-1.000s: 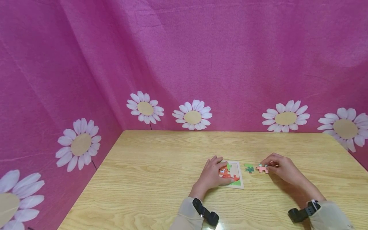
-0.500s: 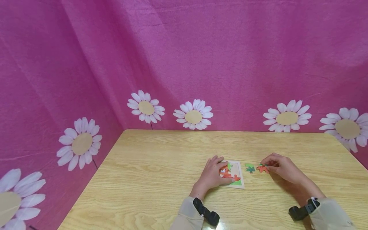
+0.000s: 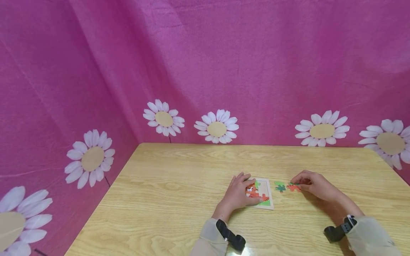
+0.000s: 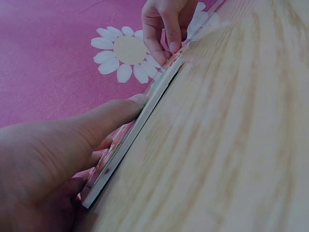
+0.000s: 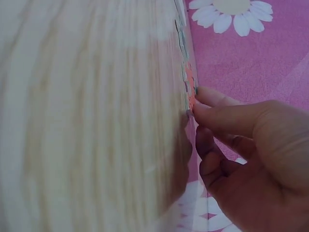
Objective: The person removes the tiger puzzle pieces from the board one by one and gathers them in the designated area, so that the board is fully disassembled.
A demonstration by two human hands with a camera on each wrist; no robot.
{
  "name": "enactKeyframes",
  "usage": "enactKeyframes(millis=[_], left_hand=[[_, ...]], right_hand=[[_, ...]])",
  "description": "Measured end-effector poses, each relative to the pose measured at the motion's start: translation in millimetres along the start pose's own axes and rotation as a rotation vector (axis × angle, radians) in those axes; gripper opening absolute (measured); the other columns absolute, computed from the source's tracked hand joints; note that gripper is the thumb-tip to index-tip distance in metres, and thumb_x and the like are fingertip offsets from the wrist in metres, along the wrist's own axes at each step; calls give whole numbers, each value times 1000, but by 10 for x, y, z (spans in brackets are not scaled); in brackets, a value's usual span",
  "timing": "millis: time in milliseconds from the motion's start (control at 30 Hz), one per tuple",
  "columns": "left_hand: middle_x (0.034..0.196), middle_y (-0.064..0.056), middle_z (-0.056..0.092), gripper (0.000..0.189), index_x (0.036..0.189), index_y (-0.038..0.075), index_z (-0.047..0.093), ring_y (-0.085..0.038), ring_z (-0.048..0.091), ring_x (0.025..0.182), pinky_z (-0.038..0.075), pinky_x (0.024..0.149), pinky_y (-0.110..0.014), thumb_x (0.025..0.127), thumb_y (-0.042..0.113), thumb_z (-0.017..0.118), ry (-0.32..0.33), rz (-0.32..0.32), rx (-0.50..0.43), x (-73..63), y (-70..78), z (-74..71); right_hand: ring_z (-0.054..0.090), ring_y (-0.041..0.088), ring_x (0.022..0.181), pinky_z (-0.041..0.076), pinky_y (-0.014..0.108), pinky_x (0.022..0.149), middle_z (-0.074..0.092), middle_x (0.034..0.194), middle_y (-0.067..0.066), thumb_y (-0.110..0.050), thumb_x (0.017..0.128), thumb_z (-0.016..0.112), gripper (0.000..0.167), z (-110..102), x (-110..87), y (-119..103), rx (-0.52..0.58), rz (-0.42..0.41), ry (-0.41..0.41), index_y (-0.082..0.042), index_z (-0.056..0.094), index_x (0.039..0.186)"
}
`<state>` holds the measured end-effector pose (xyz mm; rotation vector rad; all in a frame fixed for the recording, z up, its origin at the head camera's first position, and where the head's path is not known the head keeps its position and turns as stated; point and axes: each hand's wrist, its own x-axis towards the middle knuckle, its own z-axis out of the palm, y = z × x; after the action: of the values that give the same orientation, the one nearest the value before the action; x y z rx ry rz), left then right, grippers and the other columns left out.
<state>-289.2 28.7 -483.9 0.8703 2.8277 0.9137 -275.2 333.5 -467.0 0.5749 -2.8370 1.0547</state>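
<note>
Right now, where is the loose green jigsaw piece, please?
Head view: the green piece lies right of centre, between the pale-framed puzzle and orange piece.

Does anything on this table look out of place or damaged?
Nothing visible looks spilled or damaged. Only the green piece and the red piece, pinched by the right hand, are outside the board, which shows a bare gap.

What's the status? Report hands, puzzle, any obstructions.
Left hand holds flat wooden puzzle board. Right hand pinches orange jigsaw piece with green edge. Green jigsaw piece between them.
</note>
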Motion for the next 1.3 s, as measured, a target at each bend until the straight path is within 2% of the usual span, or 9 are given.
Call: enactKeyframes(millis=[167, 367, 567, 767, 967, 1133, 1300], left_hand=[[153, -4, 43, 70, 142, 13, 58, -22, 25, 147, 13, 120, -37, 84, 45, 80, -4, -1, 8, 11, 11, -4], [153, -4, 43, 71, 143, 13, 57, -22, 25, 147, 13, 120, -36, 84, 46, 79, -12, -2, 6, 15, 0, 5], [154, -4, 41, 72, 145, 13, 55, -23, 25, 147, 13, 120, -36, 85, 45, 78, -31, 3, -5, 8, -7, -20], [154, -6, 41, 71, 145, 12, 54, -24, 25, 147, 14, 120, -34, 86, 41, 78, -58, 10, -40, -12, -6, -57], [156, -3, 39, 72, 147, 14, 53, -22, 23, 147, 18, 119, -35, 85, 42, 78, -94, 8, -38, -12, -23, -109], [158, -3, 36, 72, 149, 15, 51, -21, 21, 148, 18, 119, -36, 86, 39, 77, -143, 14, -38, -6, -43, -151], [159, -2, 34, 72, 150, 15, 49, -20, 20, 149, 17, 119, -37, 87, 36, 77, -172, 12, -42, 0, -48, -172]], right_hand=[[57, 15, 85, 50, 26, 73, 63, 98, 4, 12, 88, 66, 21, -12, -4, -5, -2, 3, 2, -3, 73, 99], [58, 5, 82, 51, 25, 70, 65, 95, 6, 9, 88, 69, 16, 8, -16, -16, 7, -26, 56, -2, 73, 98], [58, 3, 76, 50, 23, 60, 64, 91, 4, 7, 88, 71, 12, 66, 1, -96, 61, -82, 62, -1, 72, 97], [57, 1, 81, 50, 22, 66, 64, 91, 1, 4, 86, 74, 12, 161, 32, -205, 27, -149, 73, -6, 72, 93], [55, 4, 84, 50, 23, 72, 63, 94, -3, 1, 87, 75, 12, 267, 68, -329, 32, -144, 22, -8, 74, 94], [55, 8, 83, 49, 23, 69, 63, 95, 0, -2, 87, 75, 11, 342, 89, -433, 74, -178, -14, -6, 74, 98], [51, 9, 79, 45, 22, 65, 60, 94, 2, -5, 87, 77, 15, 403, 120, -514, 138, -156, -74, -3, 72, 101]])
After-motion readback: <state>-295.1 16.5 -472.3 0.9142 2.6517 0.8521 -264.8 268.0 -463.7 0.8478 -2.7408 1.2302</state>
